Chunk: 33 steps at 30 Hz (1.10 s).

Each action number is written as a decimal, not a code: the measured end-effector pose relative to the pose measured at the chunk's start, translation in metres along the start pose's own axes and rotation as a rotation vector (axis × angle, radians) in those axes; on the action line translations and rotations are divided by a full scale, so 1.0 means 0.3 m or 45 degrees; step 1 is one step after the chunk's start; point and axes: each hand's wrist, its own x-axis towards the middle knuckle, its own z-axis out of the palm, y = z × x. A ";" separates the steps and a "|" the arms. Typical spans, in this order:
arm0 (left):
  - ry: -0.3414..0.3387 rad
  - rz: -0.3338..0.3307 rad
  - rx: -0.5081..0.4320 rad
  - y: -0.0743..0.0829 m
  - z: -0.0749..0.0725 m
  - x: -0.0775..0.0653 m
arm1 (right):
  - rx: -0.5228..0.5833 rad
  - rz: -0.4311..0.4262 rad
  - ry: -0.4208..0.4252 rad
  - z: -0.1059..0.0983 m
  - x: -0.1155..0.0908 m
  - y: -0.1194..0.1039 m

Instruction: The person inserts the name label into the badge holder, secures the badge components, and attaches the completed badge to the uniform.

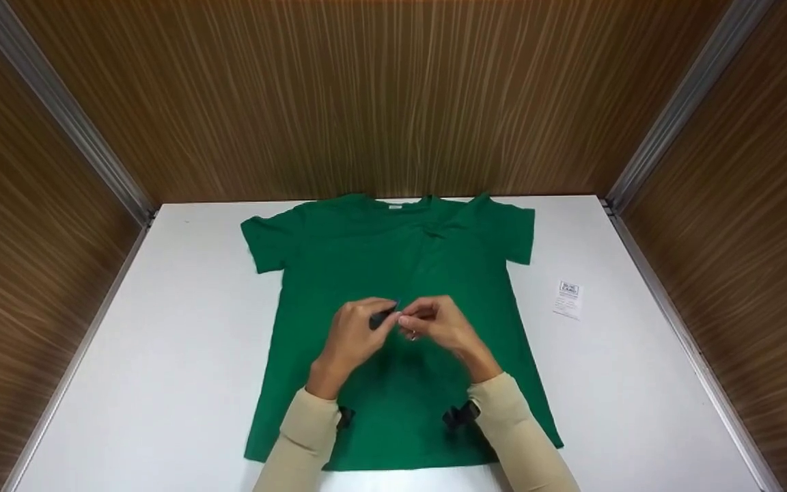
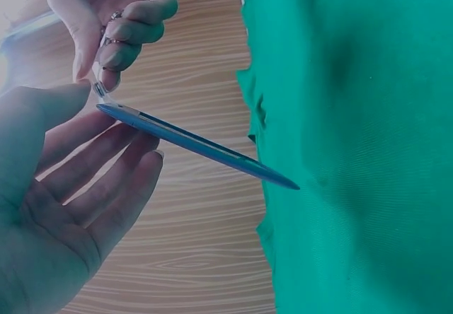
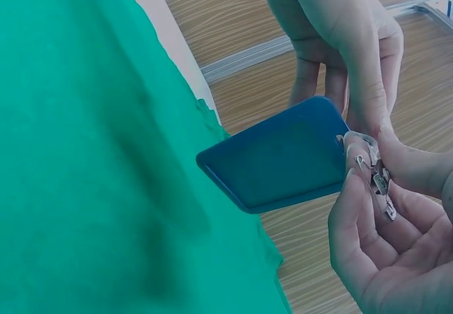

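My left hand (image 1: 356,335) pinches a blue badge holder (image 3: 276,162) at its strap end, between thumb and fingers. The flat, rigid holder juts away from the fingers, seen nearly edge-on in the left wrist view. Attached to that end is a metal pin clip (image 3: 382,183) on a clear strap. The right hand (image 1: 445,324) grips the clip with thumb and fingertips, its other fingers curled beneath. Both hands meet over the middle of a green T-shirt (image 1: 393,266), spread flat with its collar away from me. In the head view the fingers hide most of the holder.
A small printed white card (image 1: 568,299) lies on the white table (image 1: 639,383) to the right of the shirt. Wood-patterned panels (image 1: 380,96) enclose the back and both sides. Creases show near the shirt's right shoulder.
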 end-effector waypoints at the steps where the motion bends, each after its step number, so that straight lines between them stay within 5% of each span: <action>1: 0.002 0.003 -0.003 -0.001 0.000 0.000 | 0.004 0.001 0.000 0.000 0.001 -0.002; 12: 0.009 0.029 -0.053 -0.008 -0.001 0.000 | 0.002 -0.025 -0.013 0.000 0.001 -0.006; 19: -0.017 -0.026 -0.123 -0.003 -0.001 0.004 | -0.020 -0.055 0.025 0.003 0.004 0.001; 33: 0.054 0.144 -0.053 -0.008 0.007 0.003 | 0.003 -0.079 0.066 0.004 0.001 0.010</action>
